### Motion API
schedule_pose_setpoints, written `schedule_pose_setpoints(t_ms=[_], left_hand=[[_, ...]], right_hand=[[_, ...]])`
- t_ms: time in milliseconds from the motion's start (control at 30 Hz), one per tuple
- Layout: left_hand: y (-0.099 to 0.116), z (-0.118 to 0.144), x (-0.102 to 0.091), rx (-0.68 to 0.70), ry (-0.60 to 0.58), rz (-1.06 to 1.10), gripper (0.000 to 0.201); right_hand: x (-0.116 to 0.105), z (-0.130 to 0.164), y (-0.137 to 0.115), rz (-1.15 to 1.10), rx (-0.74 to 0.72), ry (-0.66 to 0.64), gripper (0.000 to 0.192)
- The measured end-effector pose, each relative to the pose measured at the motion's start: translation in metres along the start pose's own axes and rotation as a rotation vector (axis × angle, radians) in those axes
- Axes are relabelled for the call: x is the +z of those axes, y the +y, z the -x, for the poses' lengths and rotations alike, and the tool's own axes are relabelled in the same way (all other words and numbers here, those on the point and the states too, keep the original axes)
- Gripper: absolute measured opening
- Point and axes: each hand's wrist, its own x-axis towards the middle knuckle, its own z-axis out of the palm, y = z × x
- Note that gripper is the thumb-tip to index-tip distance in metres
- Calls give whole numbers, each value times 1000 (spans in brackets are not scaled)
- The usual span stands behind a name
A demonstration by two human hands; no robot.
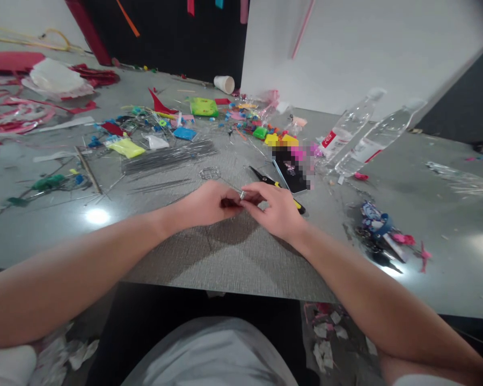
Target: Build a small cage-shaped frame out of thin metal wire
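both hands (241, 206) pinching thin silvery wire (242, 195), small, glinting

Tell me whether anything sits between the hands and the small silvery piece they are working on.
Nothing visible does: the left hand and right hand already pinch the small silvery piece between their fingertips, above bare table.

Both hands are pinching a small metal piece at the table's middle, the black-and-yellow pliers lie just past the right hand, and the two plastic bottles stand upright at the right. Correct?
Not quite. In the head view the two plastic bottles lie on their sides, not upright. The rest holds: the left hand and right hand pinch a small metal piece, and the black-and-yellow pliers lie just past the right hand.
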Motion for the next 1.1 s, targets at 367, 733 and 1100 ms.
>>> schedule_pose_setpoints(t_ms=[367, 733, 1100], left_hand=[[-1, 1, -1, 2, -25, 15, 17], [-6, -1, 1, -20, -10, 123, 14], [-1, 0, 3, -40, -6, 118, 12]], right_hand=[[-6, -2, 1, 47, -77, -65, 7], [-6, -2, 1, 48, -59, -89, 6], [-9, -3, -2, 56, 40, -138, 10]])
